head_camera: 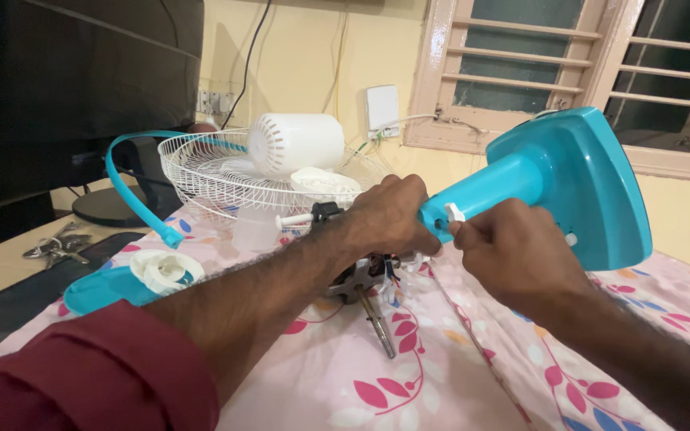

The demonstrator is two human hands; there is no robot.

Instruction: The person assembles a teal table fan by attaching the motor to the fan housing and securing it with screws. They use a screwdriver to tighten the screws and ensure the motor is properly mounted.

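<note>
Gripping teal fan stand (pixel 557 179) w/ both hands: left hand (pixel 389 215) wrapped tight round lower end of stand's neck, fingers fully curled on it; right hand (pixel 513 255) pinched narrow on small white knob (pixel 454 213) sticking out of neck, thumb + forefinger closed on it. Stand held up off bed, tilted, square base pointing up and right toward window (pixel 553 56).

Rel. to stand:
- Just below neck end, under left hand: fan motor (pixel 361 279) w/ bare metal shaft (pixel 378 319) pointing down toward viewer, lying on pink floral sheet (pixel 441 375). Can't tell if motor joined to neck; wrist hides it.
- Left of stand, beyond left hand: white wire grille (pixel 201 172) lying flat, white slotted motor cover (pixel 295 142) resting on it, white round part (pixel 325 182) beside that.
- Farther left: teal rim band (pixel 121 187) arching up from grille edge down to sheet.
- Low left, near maroon sleeve (pixel 81 375): teal flat piece (pixel 93 291) w/ white ring parts (pixel 165 270) on top.
- Far left, off sheet: bunch of keys (pixel 56 246) on tabletop, dark screen (pixel 81 80) behind.
- Behind, on yellow wall: white switch box (pixel 382 108).
</note>
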